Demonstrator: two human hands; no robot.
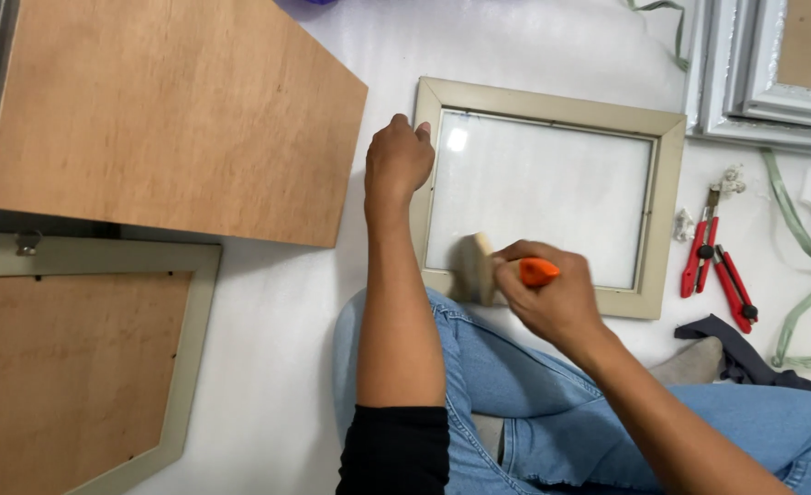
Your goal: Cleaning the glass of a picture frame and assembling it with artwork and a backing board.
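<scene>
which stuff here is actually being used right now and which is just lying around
In use:
left hand pressing the frame's corner
right hand holding an orange-handled brush
beige picture frame with its glass pane

Lying about:
plywood board
red pliers
red cutter
second backed frame
green ribbon

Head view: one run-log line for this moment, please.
left hand steadies frame corner | right hand holds orange-handled brush on glass | red pliers beside
</scene>
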